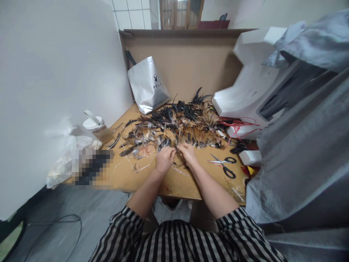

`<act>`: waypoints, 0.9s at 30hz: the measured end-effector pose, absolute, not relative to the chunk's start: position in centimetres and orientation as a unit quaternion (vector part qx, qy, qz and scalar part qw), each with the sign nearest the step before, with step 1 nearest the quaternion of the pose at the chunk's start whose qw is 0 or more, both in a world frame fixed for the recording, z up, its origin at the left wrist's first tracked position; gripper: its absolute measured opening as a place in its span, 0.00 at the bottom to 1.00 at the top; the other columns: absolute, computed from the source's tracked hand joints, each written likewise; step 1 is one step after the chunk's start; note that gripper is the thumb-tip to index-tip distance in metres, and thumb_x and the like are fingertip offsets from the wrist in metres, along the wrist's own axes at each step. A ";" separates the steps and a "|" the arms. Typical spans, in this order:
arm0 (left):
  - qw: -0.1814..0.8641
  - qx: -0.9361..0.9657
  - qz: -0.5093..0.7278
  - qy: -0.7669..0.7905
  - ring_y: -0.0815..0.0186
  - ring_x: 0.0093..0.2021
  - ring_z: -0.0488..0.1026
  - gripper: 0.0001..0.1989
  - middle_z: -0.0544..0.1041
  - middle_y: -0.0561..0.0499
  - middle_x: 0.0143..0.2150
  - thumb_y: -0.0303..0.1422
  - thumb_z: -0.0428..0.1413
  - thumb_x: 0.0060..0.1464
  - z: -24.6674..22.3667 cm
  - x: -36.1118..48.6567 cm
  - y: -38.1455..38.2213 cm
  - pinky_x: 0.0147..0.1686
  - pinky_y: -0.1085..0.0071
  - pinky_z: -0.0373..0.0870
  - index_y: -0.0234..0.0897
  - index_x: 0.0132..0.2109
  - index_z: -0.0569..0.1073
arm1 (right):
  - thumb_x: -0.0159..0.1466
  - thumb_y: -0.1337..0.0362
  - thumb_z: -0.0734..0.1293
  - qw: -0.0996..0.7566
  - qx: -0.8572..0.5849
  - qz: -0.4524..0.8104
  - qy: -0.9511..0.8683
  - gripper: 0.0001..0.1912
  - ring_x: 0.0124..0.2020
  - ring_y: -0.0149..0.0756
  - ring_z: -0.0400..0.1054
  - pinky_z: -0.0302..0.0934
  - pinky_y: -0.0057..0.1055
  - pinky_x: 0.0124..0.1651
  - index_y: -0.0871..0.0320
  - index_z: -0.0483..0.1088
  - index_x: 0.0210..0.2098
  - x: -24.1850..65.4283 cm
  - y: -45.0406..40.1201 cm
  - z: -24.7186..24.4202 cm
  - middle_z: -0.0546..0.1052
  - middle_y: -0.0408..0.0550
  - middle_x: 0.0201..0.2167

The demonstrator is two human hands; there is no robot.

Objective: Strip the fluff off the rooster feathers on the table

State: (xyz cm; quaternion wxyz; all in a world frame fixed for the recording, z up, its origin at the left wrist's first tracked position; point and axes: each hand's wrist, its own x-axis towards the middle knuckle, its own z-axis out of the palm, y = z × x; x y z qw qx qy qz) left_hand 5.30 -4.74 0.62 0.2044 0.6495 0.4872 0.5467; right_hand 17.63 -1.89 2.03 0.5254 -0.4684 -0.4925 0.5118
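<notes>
A wide heap of loose feathers [188,134], brown, orange and black, covers the middle of the wooden table. At its near edge my left hand [165,159] is closed, fingertips pinched, with a dark and whitish feather tuft [164,142] showing just beyond it. My right hand [188,153] is beside it, thumb and fingers pinched on a thin dark feather [177,141]. The fingertips of both hands nearly meet, and what lies exactly between them is too small to make out. To the right of my right hand lie black-handled scissors [225,165], blades spread.
A silver bag [148,85] leans at the back. On the left stand a lidded drink cup [98,129] and a plastic bag [61,156]. Red strings [240,127] and white foam [253,72] are on the right, beside a grey cloth [305,153]. A cardboard panel [185,65] closes the back.
</notes>
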 end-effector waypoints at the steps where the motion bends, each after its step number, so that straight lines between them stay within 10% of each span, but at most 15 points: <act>1: 0.222 0.632 0.555 0.493 0.62 0.36 0.68 0.05 0.73 0.46 0.30 0.34 0.56 0.46 0.6 5.3 -4.6 0.41 0.67 0.62 0.39 0.30 0.75 | 0.48 0.56 0.66 0.516 -0.455 0.536 -0.489 0.14 0.13 0.25 0.49 0.42 0.25 0.19 0.58 0.62 0.15 17.6 -2.0 2.3 0.60 0.38 0.09; 11: 0.542 0.374 0.616 0.433 0.74 0.21 0.65 0.16 0.75 0.49 0.27 0.38 0.62 0.37 0.4 4.1 -3.0 0.20 0.78 0.57 0.32 0.33 0.71 | 0.47 0.52 0.69 0.555 -0.419 0.551 -0.462 0.16 0.14 0.23 0.52 0.44 0.24 0.18 0.59 0.68 0.25 18.4 -1.6 2.3 0.67 0.38 0.16; 27: 0.471 0.467 0.582 0.470 0.75 0.19 0.61 0.13 0.68 0.55 0.18 0.37 0.61 0.38 0.6 4.8 -3.7 0.21 0.78 0.56 0.31 0.30 0.74 | 0.47 0.58 0.69 0.534 -0.414 0.484 -0.556 0.13 0.17 0.23 0.50 0.44 0.24 0.22 0.60 0.63 0.17 18.1 -1.5 1.8 0.61 0.36 0.13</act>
